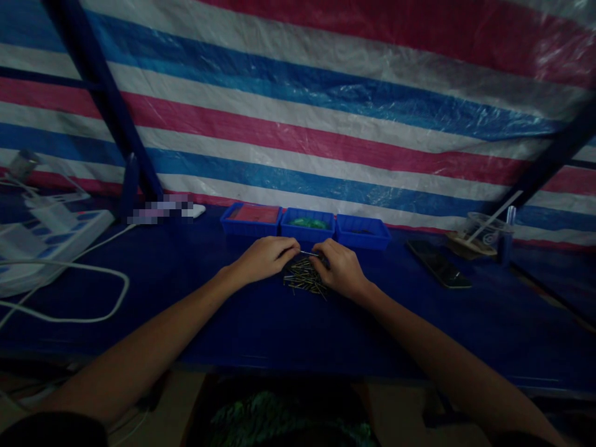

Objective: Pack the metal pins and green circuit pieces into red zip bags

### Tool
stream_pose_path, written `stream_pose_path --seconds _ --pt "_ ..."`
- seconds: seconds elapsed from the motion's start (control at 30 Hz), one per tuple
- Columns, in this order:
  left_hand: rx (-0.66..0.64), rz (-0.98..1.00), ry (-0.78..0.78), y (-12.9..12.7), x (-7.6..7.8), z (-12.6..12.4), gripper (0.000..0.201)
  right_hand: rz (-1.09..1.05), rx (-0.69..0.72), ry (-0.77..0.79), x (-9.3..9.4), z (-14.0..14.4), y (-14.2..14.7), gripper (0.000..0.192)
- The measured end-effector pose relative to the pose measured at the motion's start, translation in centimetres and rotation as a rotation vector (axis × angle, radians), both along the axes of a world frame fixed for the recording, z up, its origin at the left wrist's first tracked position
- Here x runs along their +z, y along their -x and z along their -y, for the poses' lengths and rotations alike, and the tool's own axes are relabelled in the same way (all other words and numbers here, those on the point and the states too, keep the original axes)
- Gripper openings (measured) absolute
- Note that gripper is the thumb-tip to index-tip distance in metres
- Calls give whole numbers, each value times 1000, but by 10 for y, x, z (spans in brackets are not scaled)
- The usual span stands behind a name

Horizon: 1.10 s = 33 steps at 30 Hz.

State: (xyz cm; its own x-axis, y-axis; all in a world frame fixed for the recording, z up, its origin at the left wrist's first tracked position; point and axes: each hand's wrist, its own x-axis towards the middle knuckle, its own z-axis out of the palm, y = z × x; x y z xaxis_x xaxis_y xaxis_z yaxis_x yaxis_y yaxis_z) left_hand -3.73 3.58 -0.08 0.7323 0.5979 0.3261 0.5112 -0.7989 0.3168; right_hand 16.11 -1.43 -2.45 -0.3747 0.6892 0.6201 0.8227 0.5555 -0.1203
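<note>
My left hand (pixel 266 258) and right hand (pixel 339 268) meet over pile of thin metal pins (pixel 303 279) on blue table (pixel 233 310); one pin (pixel 310 253) pinched between fingertips of both. Three blue trays (pixel 306 228) just behind: red contents left, green middle. Phone (pixel 439 264) lies right. White power strip (pixel 51 239) and cable (pixel 88 292) far left.

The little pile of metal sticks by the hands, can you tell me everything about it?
The pile of thin pins lies loose on the dark blue table, in front of the three blue trays. The pins look like slim, dull metal rods, crisscrossed in all directions. The right hand rests against its right side, the left hand sits just left of it, and both pinch one pin above it. Finer detail is too dim to see.
</note>
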Motion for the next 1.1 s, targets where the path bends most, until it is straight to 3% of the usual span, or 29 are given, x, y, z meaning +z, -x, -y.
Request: stream_pose_path --seconds 0.3,0.53,0.73,0.83,1.0,1.1 --pt "-5 94 0 -2 0 5 25 -14 -32 -105 -3 0 1 23" --pt "-39 106 -74 -4 -1 5 23 -39 44 -121 -2 2 1 16" --pt "-28 139 14 -3 -2 5 24 -65 -25 -164 -1 -1 0 22" --pt "-31 148 -14 -2 -1 5 21 -49 -54 -178 -2 0 0 25" --pt "-51 108 -75 -2 4 4 25 42 -47 -222 0 4 4 22" --pt "-56 -18 -18 4 10 2 27 101 -104 -286 8 -1 -6 27"
